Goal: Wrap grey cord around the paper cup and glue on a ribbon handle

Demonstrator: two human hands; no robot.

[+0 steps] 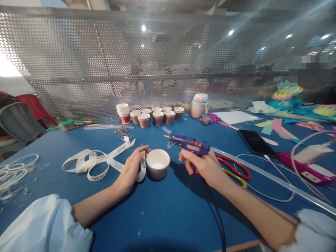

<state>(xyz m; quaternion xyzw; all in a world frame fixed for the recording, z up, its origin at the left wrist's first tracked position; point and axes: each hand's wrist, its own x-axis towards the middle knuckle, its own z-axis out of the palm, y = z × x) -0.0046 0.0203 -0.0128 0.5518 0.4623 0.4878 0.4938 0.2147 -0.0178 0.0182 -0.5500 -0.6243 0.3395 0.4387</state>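
My right hand (201,164) grips a blue glue gun (189,143), its nozzle pointing left above the table and a long clear glue stick (257,171) sticking out of its back. In front of me stands a small upright cup (158,168), white inside with a brownish outside. Close against the cup's left side is my left hand (133,166), its fingers closed around a white printed ribbon (141,173). More of that ribbon lies in loose loops to the left of the hand. The left fingertips are partly hidden behind the cup.
Several small brown-covered cups (158,118) and a paper cup stack (123,113) stand at the back. To the right lie scissors (236,166), a phone (256,142), a magenta glue gun (309,169) and cables. White cord (17,169) is at far left. A mesh screen (168,63) borders the table.
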